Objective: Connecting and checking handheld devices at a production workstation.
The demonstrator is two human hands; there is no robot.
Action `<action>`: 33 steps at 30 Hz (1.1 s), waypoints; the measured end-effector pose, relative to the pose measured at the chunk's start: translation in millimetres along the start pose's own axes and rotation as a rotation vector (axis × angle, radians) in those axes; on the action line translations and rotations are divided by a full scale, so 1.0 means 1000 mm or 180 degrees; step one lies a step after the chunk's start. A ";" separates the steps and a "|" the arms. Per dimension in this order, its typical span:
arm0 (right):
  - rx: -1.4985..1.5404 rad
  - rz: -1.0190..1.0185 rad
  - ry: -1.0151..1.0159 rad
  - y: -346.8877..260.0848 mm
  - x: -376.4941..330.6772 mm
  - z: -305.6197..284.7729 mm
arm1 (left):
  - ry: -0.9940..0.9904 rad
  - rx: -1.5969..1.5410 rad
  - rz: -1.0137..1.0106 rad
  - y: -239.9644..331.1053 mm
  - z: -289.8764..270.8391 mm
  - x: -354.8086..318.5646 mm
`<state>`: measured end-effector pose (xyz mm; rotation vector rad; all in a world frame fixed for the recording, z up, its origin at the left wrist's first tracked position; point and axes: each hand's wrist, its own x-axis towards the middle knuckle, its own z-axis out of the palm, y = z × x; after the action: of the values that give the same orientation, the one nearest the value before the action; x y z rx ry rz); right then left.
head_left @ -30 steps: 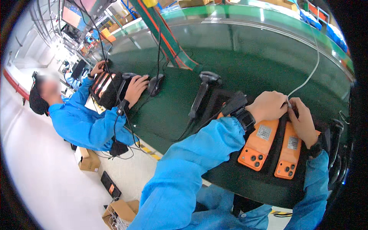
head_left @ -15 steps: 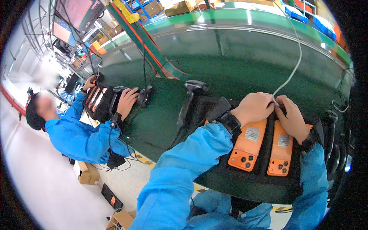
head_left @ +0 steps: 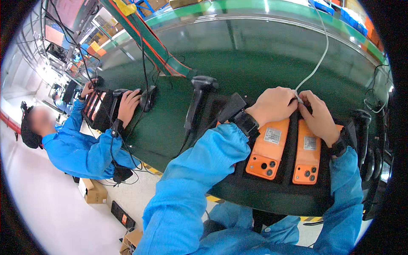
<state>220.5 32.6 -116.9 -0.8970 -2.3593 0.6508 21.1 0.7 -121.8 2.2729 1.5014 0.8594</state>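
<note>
Two orange phones, a left phone (head_left: pixel 268 148) and a right phone (head_left: pixel 307 160), lie back up in a black foam tray (head_left: pixel 280 189), camera ends toward me. Each has a white label on its back. Above their far ends my left hand (head_left: pixel 272 104) and my right hand (head_left: pixel 318 117) meet, fingers closed around the lower end of a white cable (head_left: pixel 316 70). The cable runs up and away from them. My fingers hide its tip, so I cannot tell whether it touches a phone. Another orange edge shows beside each wrist.
A black handheld scanner (head_left: pixel 198 100) stands left of the tray, and another scanner (head_left: pixel 361 127) is at the right. The green worktop (head_left: pixel 170 110) curves across. A co-worker in a blue sleeve (head_left: pixel 85 155) works at the left by another tray. Cardboard boxes (head_left: pixel 94 192) sit on the floor.
The whole view has shifted, so the worktop and phones appear slightly higher and farther left. Both hands stay together at the cable end, with only slight finger movement.
</note>
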 end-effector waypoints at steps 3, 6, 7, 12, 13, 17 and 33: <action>-0.0056 -0.0124 0.0047 0.004 0.000 0.000 | -0.0036 0.0009 -0.0031 0.001 -0.001 0.000; -0.0005 -0.0056 -0.0011 0.002 0.001 0.000 | -0.0017 0.0034 -0.0015 0.000 0.000 0.001; -0.0004 -0.0052 -0.0013 0.001 0.000 -0.001 | 0.0014 0.0031 0.0012 -0.001 0.001 0.001; -0.0031 -0.0010 0.0001 -0.001 -0.001 -0.002 | 0.0052 0.0008 0.0004 0.000 0.003 0.000; -0.0026 -0.0007 -0.0005 -0.001 -0.001 -0.001 | 0.0054 0.0029 -0.0006 -0.001 0.003 0.000; 0.0044 -0.0079 -0.0035 -0.001 0.001 -0.002 | 0.0021 -0.0024 -0.0012 0.000 0.000 0.000; -0.0013 -0.0134 0.0010 0.008 -0.003 -0.007 | -0.0068 -0.0036 -0.0023 0.004 0.005 0.005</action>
<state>230.4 37.9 -117.6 -0.8472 -2.3709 0.6275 28.1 4.2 -121.7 2.2599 1.4911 0.8370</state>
